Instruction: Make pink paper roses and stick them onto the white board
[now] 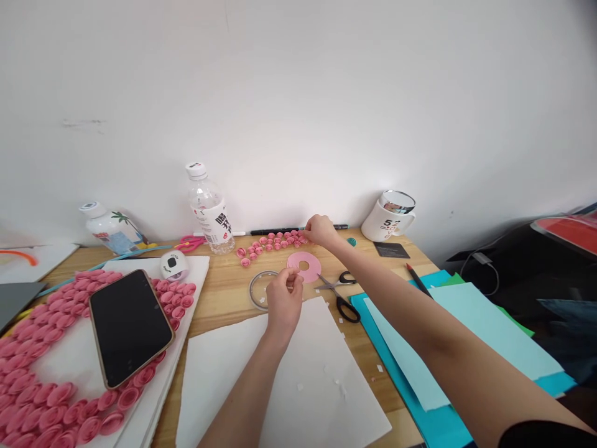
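My right hand [321,231] reaches far across the wooden table, fingers pinched at the right end of a cluster of several small pink paper roses [271,244]. My left hand [284,301] is curled closed over the table beside a clear tape ring [259,290]; what it holds, if anything, I cannot make out. A pink paper ring [304,267] lies flat between the two hands. Black-handled scissors [339,292] rest just right of my left hand. A white sheet [280,379] lies under my left forearm.
A phone [129,326] lies on a white board [189,278] edged with pink roses at the left. Two bottles [209,210] and a white mug [388,218] stand by the wall. Blue and teal papers [448,348] are stacked at right, with a pencil [418,280].
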`<state>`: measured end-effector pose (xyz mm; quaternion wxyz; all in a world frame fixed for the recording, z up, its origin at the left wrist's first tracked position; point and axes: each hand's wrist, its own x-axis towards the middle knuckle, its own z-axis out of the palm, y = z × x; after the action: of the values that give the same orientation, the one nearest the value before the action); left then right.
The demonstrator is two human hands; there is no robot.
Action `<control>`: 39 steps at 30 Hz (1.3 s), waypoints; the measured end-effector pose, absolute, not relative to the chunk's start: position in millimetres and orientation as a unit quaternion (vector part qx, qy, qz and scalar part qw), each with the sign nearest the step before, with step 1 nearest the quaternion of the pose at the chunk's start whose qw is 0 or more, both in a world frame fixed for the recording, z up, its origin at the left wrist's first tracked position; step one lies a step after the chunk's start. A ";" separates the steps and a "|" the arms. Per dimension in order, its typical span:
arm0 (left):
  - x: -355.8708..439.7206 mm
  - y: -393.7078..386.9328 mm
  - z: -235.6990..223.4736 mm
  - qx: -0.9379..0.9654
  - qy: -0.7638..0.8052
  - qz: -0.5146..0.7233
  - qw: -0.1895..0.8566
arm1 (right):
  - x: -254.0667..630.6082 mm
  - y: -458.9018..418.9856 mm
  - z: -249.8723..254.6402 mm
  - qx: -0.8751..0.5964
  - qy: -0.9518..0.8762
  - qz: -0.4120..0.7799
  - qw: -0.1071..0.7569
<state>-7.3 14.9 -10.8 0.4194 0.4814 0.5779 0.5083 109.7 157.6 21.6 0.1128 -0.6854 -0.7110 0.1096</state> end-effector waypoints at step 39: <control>-22.6 18.9 1.6 0.337 0.426 0.477 0.691 | 129.9 18.5 -15.1 -0.367 -0.603 0.486 0.514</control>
<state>-22.6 18.9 1.6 0.6913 0.3369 0.4260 0.4765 129.9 18.5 -15.1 0.5143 -0.3673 -0.6034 0.4863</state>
